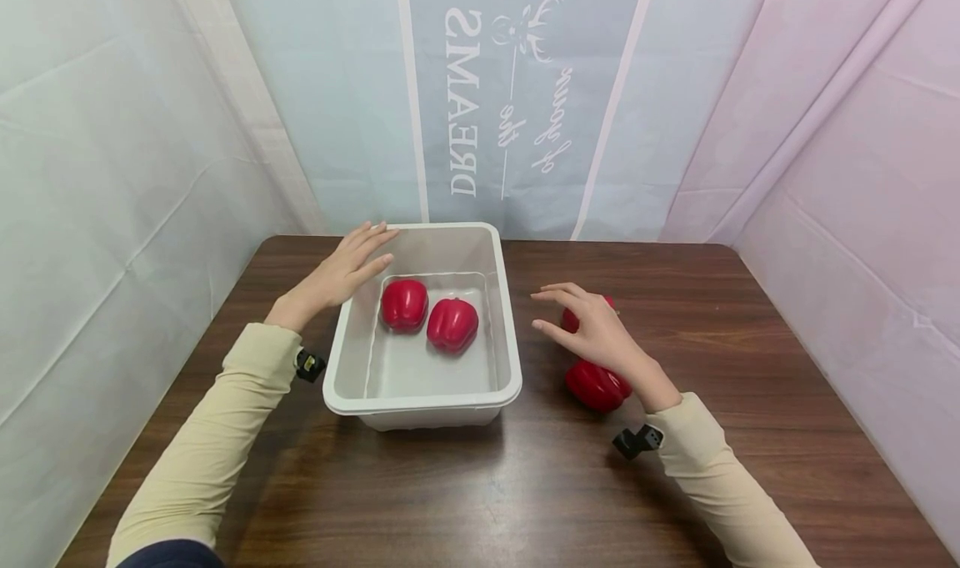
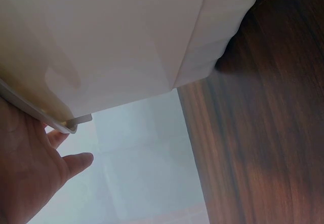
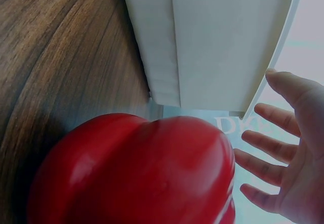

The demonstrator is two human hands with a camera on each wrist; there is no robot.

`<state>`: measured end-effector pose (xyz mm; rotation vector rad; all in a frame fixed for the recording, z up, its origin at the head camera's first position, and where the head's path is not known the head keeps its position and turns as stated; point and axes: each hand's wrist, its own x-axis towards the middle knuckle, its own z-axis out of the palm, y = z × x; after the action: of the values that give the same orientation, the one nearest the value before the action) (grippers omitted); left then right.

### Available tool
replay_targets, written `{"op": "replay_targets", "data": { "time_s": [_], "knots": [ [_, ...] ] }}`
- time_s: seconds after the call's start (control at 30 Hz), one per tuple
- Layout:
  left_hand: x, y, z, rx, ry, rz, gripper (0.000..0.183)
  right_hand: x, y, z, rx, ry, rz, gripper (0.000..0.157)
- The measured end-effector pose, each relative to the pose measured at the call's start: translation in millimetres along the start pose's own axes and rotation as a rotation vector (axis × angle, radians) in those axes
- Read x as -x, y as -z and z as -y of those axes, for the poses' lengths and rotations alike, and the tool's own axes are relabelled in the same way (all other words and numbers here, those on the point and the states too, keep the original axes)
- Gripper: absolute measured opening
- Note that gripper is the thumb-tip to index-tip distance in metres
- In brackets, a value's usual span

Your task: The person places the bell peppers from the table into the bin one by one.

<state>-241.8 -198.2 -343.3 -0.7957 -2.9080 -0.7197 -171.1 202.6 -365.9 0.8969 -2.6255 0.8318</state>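
Two red bell peppers, one on the left (image 1: 404,305) and one on the right (image 1: 452,325), lie inside a pale grey plastic bin (image 1: 420,403). My left hand (image 1: 341,272) is at the bin's far left rim, fingers extended and nothing in its grasp; whether it touches the rim I cannot tell. To the right of the bin, my right hand (image 1: 592,326) hovers with spread fingers, holding nothing. Beneath it a near bell pepper (image 1: 597,386) lies on the table, large in the right wrist view (image 3: 136,173). A farther bell pepper (image 1: 570,320) is mostly hidden behind that hand.
The bin stands on a dark wood-grain table (image 1: 450,493), left of its middle. Behind the table hangs a blue-grey cloth (image 1: 525,134) with white lettering. Pale cloth walls stand at the left (image 1: 135,218) and right (image 1: 862,218). Small black devices are strapped at both wrists.
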Motion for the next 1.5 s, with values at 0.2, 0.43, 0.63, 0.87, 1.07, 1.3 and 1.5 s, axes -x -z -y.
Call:
{"op": "replay_targets", "data": {
  "time_s": [0.2, 0.43, 0.63, 0.87, 1.07, 1.3, 1.5],
  "knots": [
    [0.6, 0.2, -0.8, 0.000, -0.004, -0.009, 0.058, 1.3, -0.5, -1.9, -0.009, -0.006, 0.002, 0.042],
    [0.2, 0.9, -1.0, 0.004, -0.005, -0.010, 0.058, 2.0, 0.0, -3.5, -0.002, -0.003, -0.001, 0.042],
    [0.8, 1.8, -3.1, 0.004, -0.005, -0.010, 0.058, 3.9, 0.2, -4.2, -0.002, -0.011, 0.006, 0.041],
    [0.6, 1.3, -2.1, 0.004, -0.005, -0.013, 0.058, 7.5, -0.3, -7.6, 0.005, -0.026, 0.014, 0.042],
    [0.7, 0.0, -0.8, 0.005, -0.001, -0.005, 0.058, 10.8, -1.4, -10.6, 0.006, -0.041, 0.027, 0.044],
    [0.2, 0.1, -1.2, 0.009, 0.001, -0.006, 0.058, 12.8, -1.0, -10.5, 0.001, -0.052, 0.036, 0.043],
    [-1.2, 0.3, 0.5, 0.003, -0.003, -0.007, 0.058, 14.5, 0.1, -11.1, -0.002, -0.065, 0.040, 0.043]
  ]
}}
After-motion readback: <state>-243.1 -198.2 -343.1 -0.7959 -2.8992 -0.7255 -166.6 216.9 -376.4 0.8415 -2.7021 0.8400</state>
